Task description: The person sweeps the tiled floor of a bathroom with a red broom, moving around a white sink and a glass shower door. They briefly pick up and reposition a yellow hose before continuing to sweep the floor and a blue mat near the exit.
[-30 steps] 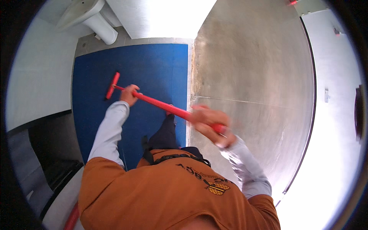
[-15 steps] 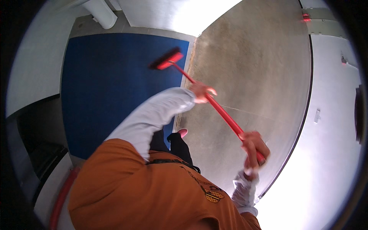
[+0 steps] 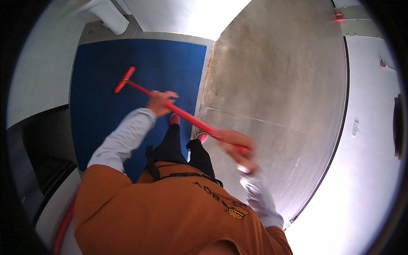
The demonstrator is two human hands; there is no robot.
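I hold a red long-handled broom (image 3: 140, 89) in both hands. Its red head rests on the blue floor mat (image 3: 102, 85) ahead and to my left. My left hand (image 3: 159, 102) grips the handle partway down, over the mat. My right hand (image 3: 238, 146), blurred, grips the upper end of the handle above the bare concrete floor (image 3: 276, 85). My pink shoes (image 3: 175, 119) stand at the seam between mat and concrete. I wear an orange top with grey sleeves.
A white fixture (image 3: 108, 15) stands at the far edge beyond the mat. White walls curve round on the left and right. A dark object (image 3: 46, 148) sits low at my left, with a red hose-like curve (image 3: 61, 229) near my side.
The broom head has swung from the mat's far right edge to its left part. My left hand followed it left; my right hand came up and inward.
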